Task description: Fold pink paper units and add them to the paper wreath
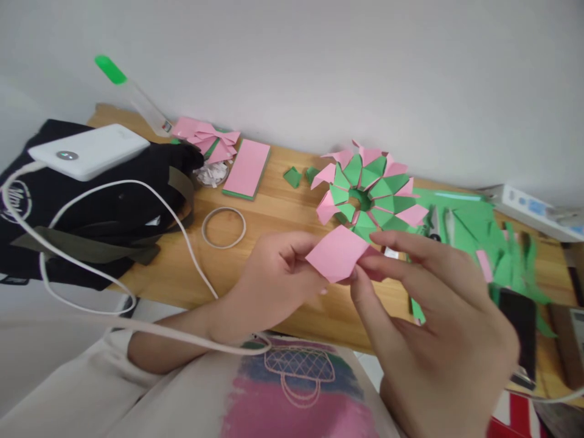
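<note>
A folded piece of pink paper (338, 254) is held up over the table's front part, between my two hands. My left hand (278, 280) is closed on its left edge, the thumb along the lower side. With thumb and fingertips my right hand (429, 316) pinches the right end, where a fold sticks out. Just behind the paper stands a ring-shaped paper model (384, 185) of green folded units with pink flared tips. Two small green folded pieces (292, 177) lie to its left.
A stack of pink and green paper (247, 168), a rubber band (223, 227) and pink folded pieces (207, 135) are at left. A black bag (137, 213) carries a white power bank (89, 151), its cable crossing my left arm. Green paper pieces (474, 225) and a dark phone (515, 328) lie right.
</note>
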Action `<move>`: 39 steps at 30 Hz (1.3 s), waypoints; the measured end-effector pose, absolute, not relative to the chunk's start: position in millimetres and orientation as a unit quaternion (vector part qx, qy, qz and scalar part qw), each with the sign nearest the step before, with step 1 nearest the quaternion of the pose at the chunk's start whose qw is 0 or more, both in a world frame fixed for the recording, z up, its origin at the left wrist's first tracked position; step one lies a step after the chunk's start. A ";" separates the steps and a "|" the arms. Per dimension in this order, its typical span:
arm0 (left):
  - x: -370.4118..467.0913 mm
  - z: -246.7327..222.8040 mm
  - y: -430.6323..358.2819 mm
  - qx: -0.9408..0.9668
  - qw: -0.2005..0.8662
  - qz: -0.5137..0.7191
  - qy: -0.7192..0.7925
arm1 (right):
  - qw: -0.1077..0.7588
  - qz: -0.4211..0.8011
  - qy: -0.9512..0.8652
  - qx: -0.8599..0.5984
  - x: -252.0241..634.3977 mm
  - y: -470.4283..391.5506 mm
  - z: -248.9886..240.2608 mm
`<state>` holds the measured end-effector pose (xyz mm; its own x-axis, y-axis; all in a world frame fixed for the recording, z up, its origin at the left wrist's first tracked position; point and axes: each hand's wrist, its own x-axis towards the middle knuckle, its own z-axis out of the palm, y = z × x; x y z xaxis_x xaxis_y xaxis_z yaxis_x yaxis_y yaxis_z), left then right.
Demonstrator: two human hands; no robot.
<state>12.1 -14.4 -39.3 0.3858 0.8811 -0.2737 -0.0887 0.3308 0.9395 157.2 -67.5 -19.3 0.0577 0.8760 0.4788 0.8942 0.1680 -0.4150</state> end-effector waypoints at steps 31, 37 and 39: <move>14.6 -42.2 -7.0 0.455 0.697 0.332 0.444 | 0.314 -0.020 -0.675 -0.667 143.2 -55.8 -22.1; 13.5 -43.4 -8.2 0.454 0.700 0.332 0.440 | 0.321 -0.009 -0.671 -0.668 144.2 -56.5 -21.2; 12.6 -43.8 -8.1 0.451 0.703 0.336 0.435 | 0.322 -0.008 -0.668 -0.671 145.7 -57.3 -20.9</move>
